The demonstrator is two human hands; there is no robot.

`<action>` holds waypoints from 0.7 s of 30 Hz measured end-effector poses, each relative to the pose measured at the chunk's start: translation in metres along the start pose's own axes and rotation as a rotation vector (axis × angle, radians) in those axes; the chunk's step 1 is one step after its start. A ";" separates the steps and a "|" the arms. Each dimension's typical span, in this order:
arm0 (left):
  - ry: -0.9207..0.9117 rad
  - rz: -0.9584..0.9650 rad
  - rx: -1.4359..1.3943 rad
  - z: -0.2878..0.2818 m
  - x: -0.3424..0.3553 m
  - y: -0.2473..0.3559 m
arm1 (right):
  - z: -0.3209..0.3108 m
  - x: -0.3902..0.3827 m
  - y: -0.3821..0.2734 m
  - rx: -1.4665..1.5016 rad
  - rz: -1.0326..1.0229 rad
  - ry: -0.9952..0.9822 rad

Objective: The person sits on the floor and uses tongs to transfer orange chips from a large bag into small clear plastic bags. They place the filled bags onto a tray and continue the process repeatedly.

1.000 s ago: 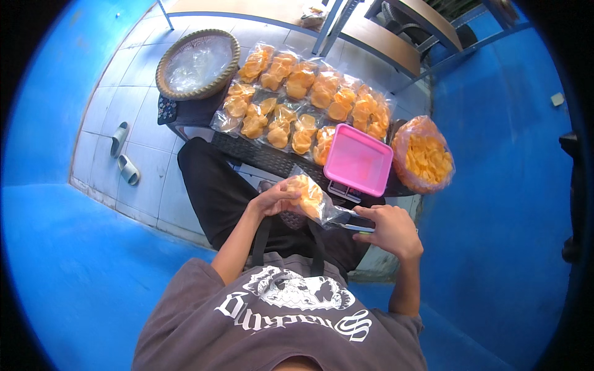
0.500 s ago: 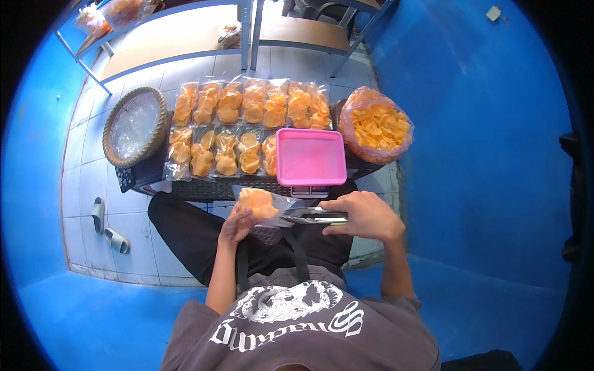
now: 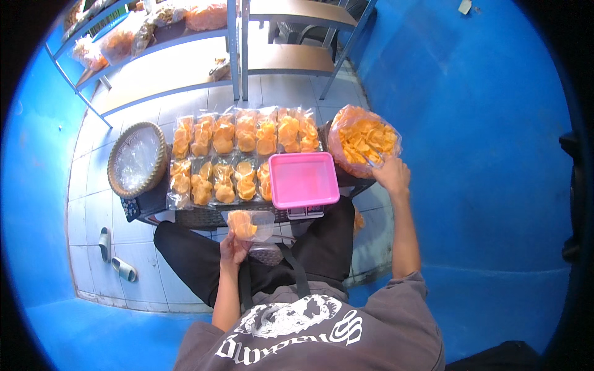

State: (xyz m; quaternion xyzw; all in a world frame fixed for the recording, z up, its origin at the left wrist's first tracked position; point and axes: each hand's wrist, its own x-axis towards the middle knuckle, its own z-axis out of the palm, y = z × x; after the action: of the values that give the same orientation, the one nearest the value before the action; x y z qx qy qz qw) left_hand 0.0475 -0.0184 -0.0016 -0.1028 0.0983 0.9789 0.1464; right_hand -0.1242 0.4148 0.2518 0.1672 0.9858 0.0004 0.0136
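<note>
In my left hand (image 3: 234, 247) is a clear plastic bag (image 3: 250, 224) with some round orange chips, held low over my lap. My right hand (image 3: 392, 173) grips metal tongs (image 3: 372, 158), whose tips reach into a large pink-tinted bag of loose chips (image 3: 365, 133) at the right of a low dark woven table (image 3: 204, 219). Rows of chip packets (image 3: 224, 135) lie across the table. A pink plastic tray (image 3: 302, 179) sits on a small scale (image 3: 306, 212) at the front right of the packets.
A round basket (image 3: 133, 154) with clear plastic bags is at the table's left. Shelves (image 3: 291, 51) holding bagged goods (image 3: 124, 37) stand behind. Two slippers (image 3: 122, 267) lie on the tiled floor at left. Blue walls (image 3: 470, 154) close in on both sides.
My right hand and the tongs have moved from the small bag up and right into the big bag of chips. My left hand still holds the small bag, now slightly lower.
</note>
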 end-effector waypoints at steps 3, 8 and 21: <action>0.026 0.007 0.004 0.000 -0.001 0.000 | 0.033 0.015 0.007 0.016 -0.025 0.036; 0.015 -0.005 -0.007 0.001 -0.005 0.001 | 0.058 0.040 0.031 0.044 0.043 0.078; 0.020 -0.027 0.070 0.004 -0.005 0.000 | 0.021 0.027 0.029 0.414 0.008 -0.387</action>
State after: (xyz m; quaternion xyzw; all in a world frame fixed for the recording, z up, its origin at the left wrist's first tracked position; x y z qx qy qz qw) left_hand 0.0512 -0.0188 0.0038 -0.1088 0.1323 0.9718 0.1623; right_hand -0.1398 0.4511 0.2302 0.1674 0.9433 -0.2327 0.1671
